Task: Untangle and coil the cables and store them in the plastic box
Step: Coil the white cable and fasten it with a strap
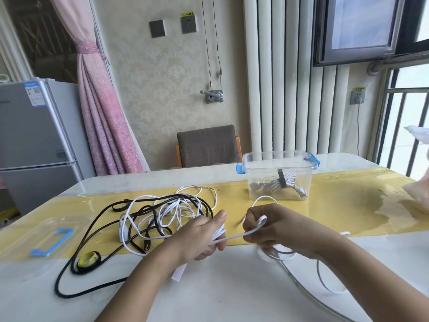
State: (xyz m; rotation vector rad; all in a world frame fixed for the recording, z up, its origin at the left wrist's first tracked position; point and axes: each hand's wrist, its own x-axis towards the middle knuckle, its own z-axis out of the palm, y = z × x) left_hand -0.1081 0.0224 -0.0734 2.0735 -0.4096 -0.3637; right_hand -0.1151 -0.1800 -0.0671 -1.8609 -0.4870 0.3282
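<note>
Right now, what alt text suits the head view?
The left hand and right hand hold a flat white cable between them above a table. Tangled black and white cables lie to their left; a clear plastic box beyond holds one coiled cable.

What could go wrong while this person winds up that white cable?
The white cable stretched between the left grip and right grip seems to run back into the tangled pile; pulling may tighten knots or drag the pile along. A loose loop of it hangs past the near edge of the table and could snag there.
</note>
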